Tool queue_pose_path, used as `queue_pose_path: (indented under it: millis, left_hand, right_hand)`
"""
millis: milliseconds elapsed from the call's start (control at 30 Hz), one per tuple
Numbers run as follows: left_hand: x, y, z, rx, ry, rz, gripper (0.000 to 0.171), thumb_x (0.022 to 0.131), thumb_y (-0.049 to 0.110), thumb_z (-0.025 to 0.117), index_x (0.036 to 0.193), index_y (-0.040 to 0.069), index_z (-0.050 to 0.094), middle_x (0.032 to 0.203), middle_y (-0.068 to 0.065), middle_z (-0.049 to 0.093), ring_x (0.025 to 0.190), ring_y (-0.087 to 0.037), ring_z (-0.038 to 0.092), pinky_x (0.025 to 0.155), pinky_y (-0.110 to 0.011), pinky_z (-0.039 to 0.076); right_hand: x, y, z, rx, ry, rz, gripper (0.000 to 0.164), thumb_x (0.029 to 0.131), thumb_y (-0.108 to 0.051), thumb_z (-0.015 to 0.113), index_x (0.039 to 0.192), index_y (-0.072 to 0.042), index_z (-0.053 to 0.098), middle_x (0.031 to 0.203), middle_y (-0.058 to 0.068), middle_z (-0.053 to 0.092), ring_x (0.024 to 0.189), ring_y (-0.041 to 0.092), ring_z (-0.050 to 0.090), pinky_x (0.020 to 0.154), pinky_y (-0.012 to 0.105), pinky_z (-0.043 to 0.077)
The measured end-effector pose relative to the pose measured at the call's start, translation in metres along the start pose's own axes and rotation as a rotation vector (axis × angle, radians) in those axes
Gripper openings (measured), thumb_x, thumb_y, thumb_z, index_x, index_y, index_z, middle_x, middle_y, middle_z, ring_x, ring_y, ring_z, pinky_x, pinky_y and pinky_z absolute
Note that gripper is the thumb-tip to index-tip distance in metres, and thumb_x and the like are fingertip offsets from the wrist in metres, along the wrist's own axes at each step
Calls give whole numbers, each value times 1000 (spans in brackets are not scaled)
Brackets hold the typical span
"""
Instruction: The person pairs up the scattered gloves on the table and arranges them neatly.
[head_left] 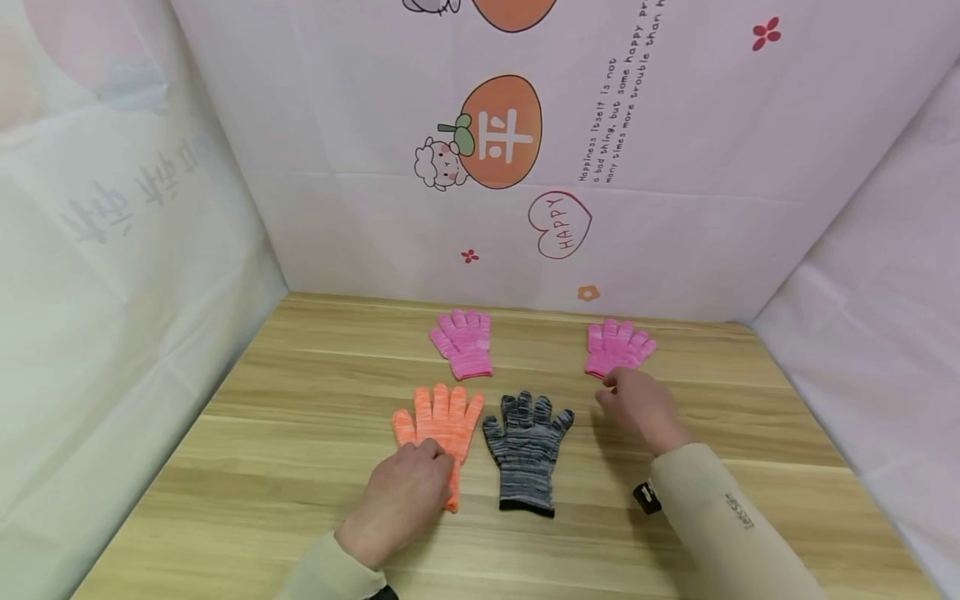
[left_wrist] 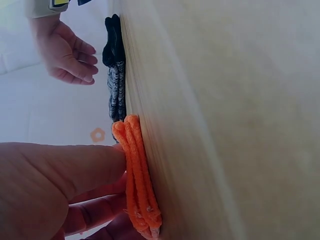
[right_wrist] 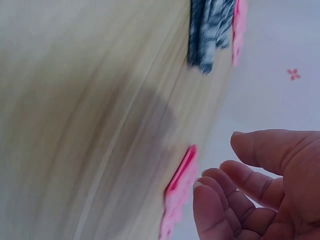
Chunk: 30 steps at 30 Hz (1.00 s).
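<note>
My left hand (head_left: 407,492) is over the lower part of an orange knit glove (head_left: 447,425). In the left wrist view, its thumb and fingertips touch the upper side of the flat glove. Loosely bent, my right hand (head_left: 643,404) hovers just in front of the cuff of a pink glove (head_left: 619,345) at the back right. The right wrist view shows nothing between that hand's thumb and fingers. A grey and black striped glove (head_left: 528,454) lies flat between the hands, cuff toward me. Another pink glove (head_left: 465,342) lies at the back, behind the orange one.
All the gloves are on a wood-grain table (head_left: 300,400). A white printed cloth (head_left: 360,225) hangs along the table's back edge, with white cloth on both sides too. Beside the right sleeve (head_left: 731,517), a small black object (head_left: 647,497) shows by the forearm.
</note>
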<state>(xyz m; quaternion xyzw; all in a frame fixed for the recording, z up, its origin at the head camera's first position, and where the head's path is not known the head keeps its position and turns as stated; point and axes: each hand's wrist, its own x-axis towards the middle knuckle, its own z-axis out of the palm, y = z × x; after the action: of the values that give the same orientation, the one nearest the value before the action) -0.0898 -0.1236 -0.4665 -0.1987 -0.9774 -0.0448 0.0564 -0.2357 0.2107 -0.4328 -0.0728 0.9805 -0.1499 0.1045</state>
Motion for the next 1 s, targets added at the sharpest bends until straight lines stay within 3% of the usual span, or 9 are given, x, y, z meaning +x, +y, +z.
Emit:
queue_pose_path:
  millis: [100,200,333,567,733,1000]
  left_hand:
    - [0,-1,1,-3,8,2,10,91,22,76,92,13,72,88,-2,62,64,-16,50,54,-29,44]
    - [-1,-1,2,7,16,6,10,91,22,77,91,14,72,88,-2,62,64,-16,49,55,-29,44]
    - [-3,-2,3,39,16,14,13,91,25,79,93,14,72,89,-1,62,67,-15,51,59,-30,46]
    - [-3,-2,3,36,41,25,13,90,24,79,91,14,70,89,-1,61,67,-16,50,59,-30,45]
    - [-4,-1,3,38,37,22,12,91,24,78,93,14,72,89,-1,61,66,-16,49,58,-30,45]
    - [-4,-1,4,31,60,15,12,89,22,79,93,14,72,89,-1,61,65,-17,49,56,-30,44]
  right_hand:
    - [8,9,-2,-6,-4,25,44,104,-29,56,132,4,65,130,26,67,113,43,67,91,58,54]
    - [14,17,-5,9,-11,50,40,104,-28,54,124,4,68,122,25,70,104,38,67,86,55,55]
    - [22,26,-8,56,-30,89,36,104,-28,54,112,1,72,101,17,70,85,27,61,74,44,52]
    - [36,40,-14,84,-43,162,36,104,-28,53,107,3,72,106,20,71,86,28,61,75,43,52]
    - [47,45,-12,137,-22,236,31,101,-27,54,84,-5,67,79,10,62,71,23,56,63,36,48]
    - [58,42,-11,166,-24,338,28,92,-28,64,74,-8,56,70,4,54,65,19,52,59,32,45]
